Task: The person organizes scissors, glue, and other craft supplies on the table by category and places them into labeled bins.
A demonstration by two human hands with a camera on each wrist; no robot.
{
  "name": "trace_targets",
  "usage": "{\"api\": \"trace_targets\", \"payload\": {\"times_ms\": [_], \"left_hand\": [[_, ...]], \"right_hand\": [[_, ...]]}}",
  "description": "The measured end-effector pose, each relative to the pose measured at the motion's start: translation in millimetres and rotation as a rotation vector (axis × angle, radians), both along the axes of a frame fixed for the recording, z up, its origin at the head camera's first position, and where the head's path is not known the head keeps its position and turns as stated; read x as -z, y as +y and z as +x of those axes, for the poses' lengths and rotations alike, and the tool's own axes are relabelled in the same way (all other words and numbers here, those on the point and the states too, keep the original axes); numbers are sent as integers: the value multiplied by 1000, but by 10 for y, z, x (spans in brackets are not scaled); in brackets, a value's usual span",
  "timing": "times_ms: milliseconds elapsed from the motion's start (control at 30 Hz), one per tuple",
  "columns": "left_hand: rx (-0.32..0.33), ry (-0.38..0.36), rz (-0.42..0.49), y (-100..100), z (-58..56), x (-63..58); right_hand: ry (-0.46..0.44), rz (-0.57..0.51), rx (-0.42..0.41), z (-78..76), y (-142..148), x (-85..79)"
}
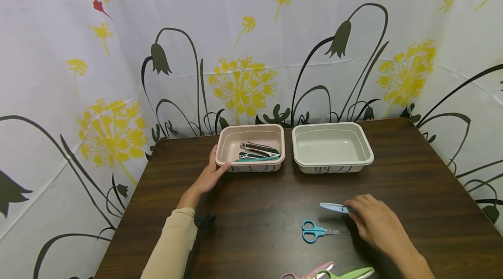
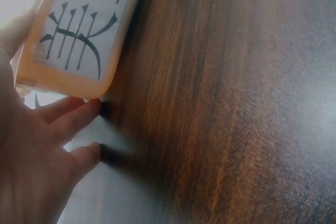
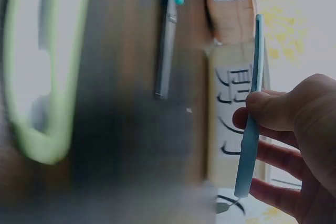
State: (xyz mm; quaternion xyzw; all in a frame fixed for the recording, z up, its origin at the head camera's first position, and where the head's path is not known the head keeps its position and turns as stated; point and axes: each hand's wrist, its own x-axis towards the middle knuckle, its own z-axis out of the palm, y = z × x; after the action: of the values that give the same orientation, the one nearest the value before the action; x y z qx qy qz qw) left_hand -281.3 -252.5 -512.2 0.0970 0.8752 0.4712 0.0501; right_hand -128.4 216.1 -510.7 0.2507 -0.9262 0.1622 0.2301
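My left hand holds the left front corner of a pink box, thumb at the front rim and fingers along the side. Several utility knives and a slim teal item lie inside the box. Above the table at the right, my right hand pinches a slim light-blue tool. Thumb and fingers grip its middle in the right wrist view; its exact kind does not show. Teal-handled scissors lie just left of this hand, blades pointing right.
A white box with nothing visible inside stands right of the pink one, its front bearing a label. Pink scissors and green scissors lie at the near edge of the view. A patterned curtain hangs behind the dark wooden table.
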Motion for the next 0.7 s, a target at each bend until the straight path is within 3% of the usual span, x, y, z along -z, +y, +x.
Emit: {"api": "trace_targets", "payload": {"times_ms": [300,567,700], "left_hand": [[2,1,16,15,0,2],[7,4,10,18,-4,-6],[2,-1,3,17,0,0]], "right_hand": [[76,-28,2,-313,77,-214],[134,-46,-3,-524,29,-260],[121,-39,-6,-630,-12,-303]]}}
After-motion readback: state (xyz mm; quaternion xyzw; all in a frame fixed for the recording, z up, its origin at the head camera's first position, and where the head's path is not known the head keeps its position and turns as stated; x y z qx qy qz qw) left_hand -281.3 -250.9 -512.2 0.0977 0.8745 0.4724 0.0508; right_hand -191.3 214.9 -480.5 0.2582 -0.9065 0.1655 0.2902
